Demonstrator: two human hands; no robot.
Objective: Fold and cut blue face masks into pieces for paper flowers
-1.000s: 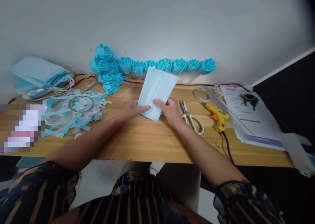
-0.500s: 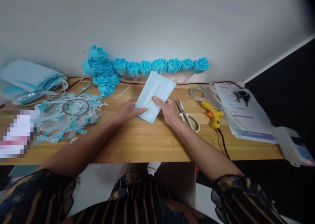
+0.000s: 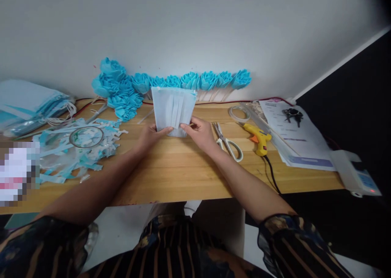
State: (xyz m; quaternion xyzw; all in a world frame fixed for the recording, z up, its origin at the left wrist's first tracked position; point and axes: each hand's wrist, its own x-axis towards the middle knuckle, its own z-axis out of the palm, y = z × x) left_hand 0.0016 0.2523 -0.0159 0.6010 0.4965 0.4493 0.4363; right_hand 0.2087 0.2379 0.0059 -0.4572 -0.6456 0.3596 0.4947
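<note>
Light-blue pleated face masks (image 3: 174, 104), apparently more than one layer, stand upright between my hands over the middle of the table. My left hand (image 3: 152, 136) grips the lower left corner, thumb on the front face. At the lower right, my right hand (image 3: 200, 133) pinches the edge with its thumb across the front. The fingers behind the masks are hidden. White-handled scissors (image 3: 227, 142) lie just right of my right hand. Behind the masks, a row of blue flowers (image 3: 190, 80) on thin sticks leans on the wall, partly covered by the masks.
A heap of blue and white scraps (image 3: 70, 159) with a tape roll (image 3: 86, 137) lies left, before a stack of masks (image 3: 33, 100). To the right are a yellow glue gun (image 3: 259, 138), another tape roll (image 3: 240, 113), papers (image 3: 301, 141), keys (image 3: 293, 115) and a white device (image 3: 356, 174).
The masks have turned from a slanted position to upright and shifted left. Both hands now hold the bottom edge, thumbs closer together. The camera view has shifted slightly.
</note>
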